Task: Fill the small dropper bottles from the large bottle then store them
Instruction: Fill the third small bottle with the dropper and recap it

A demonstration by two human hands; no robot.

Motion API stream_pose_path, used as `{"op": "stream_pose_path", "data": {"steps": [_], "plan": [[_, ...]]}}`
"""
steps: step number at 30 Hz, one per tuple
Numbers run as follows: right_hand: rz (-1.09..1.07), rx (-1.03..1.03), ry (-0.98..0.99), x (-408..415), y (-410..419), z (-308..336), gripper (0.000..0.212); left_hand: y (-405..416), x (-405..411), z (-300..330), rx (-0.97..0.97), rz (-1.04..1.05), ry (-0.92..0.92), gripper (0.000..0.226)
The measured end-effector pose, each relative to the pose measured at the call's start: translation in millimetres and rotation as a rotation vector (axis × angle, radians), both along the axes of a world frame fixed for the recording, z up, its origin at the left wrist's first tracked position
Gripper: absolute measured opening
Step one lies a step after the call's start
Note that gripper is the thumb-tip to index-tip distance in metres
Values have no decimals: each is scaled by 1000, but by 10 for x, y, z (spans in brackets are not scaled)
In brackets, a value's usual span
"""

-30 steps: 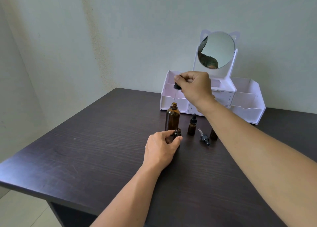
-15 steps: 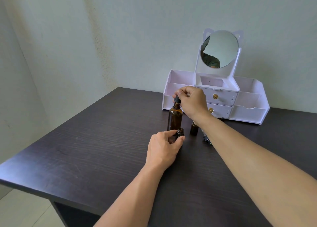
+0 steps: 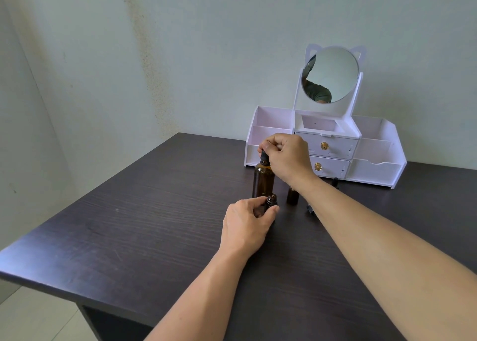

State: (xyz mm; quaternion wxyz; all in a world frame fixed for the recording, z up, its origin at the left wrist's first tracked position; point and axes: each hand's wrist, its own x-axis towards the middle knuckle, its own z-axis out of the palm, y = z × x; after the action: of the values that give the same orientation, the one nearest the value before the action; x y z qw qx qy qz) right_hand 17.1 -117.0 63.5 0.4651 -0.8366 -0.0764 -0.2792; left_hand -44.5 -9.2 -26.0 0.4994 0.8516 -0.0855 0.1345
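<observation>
Since a second ago the right hand has dropped from up in front of the organizer to the mouth of the large bottle, bringing the dropper down with it.

Furthest left of the working things, the left hand curls thumb and fingers round an open small bottle standing on the table, most likely to steady it so it will not tip when liquid is fed in. Its threaded mouth faces straight up, long axis vertical. Just behind it stands the large amber bottle, also upright with its neck upward. Over that neck the right hand pinches the dropper's black bulb, the dropper hanging vertically with its tip down in the neck; whether the tip reaches any liquid I cannot tell, as the fingers cover it. This looks like drawing a charge to carry across.

Right of these, a second small bottle stands upright, partly behind the right wrist, and a loose dropper cap lies on its side beside the forearm. Behind stands the white organizer, with drawers, open side bins and a mirror, where the filled bottles should go.
</observation>
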Motion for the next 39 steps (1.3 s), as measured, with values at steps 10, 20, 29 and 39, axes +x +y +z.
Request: {"op": "stream_pose_path", "data": {"steps": [10,20,29,39], "plan": [[-8,-101,-26,-13,-1,11,17,-1,0,2,-3,-1,7,50],[50,56,-84,-57,-57,232,14,-2,-10,0,-10,7,-10,45],[68,219,-221,-183,-135,696,17,-6,14,-37,-48,-8,-9,37],[136,188,-97,-464,-216,480,13,-16,46,-67,-48,2,-22,39]]}}
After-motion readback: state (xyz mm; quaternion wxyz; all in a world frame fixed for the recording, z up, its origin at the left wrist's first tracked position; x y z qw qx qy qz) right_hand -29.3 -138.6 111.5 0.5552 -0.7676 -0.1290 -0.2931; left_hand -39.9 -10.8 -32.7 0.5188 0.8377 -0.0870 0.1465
